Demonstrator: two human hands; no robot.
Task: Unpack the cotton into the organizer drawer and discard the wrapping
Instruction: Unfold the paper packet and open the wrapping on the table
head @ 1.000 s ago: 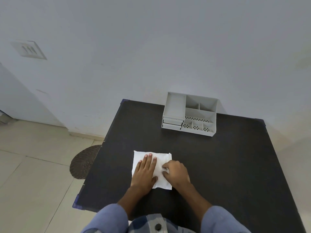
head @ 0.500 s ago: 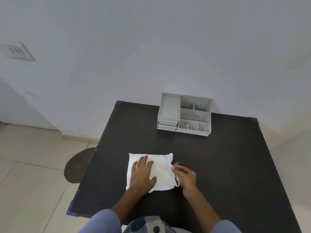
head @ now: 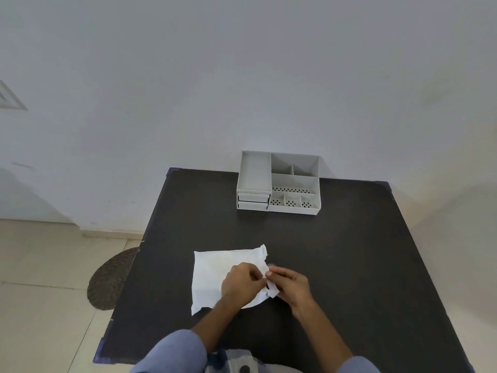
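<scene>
A flat white cotton pack (head: 215, 273) lies on the black table (head: 336, 251) in front of me. My left hand (head: 242, 285) rests on the pack's right part and pinches its right edge. My right hand (head: 291, 285) pinches the same edge from the other side, where a strip of torn wrapping (head: 272, 288) hangs down. The grey organizer (head: 279, 181) stands at the table's far edge against the wall, with two shut drawers (head: 252, 200) at its lower left and open compartments on top.
A round woven mat (head: 113, 278) lies on the tiled floor left of the table. The white wall rises right behind the organizer. The table's left edge runs close to the pack.
My left hand has gone from lying flat on the pack to pinching its right edge. My right hand has pulled a strip of wrapping loose there. The camera has shifted slightly.
</scene>
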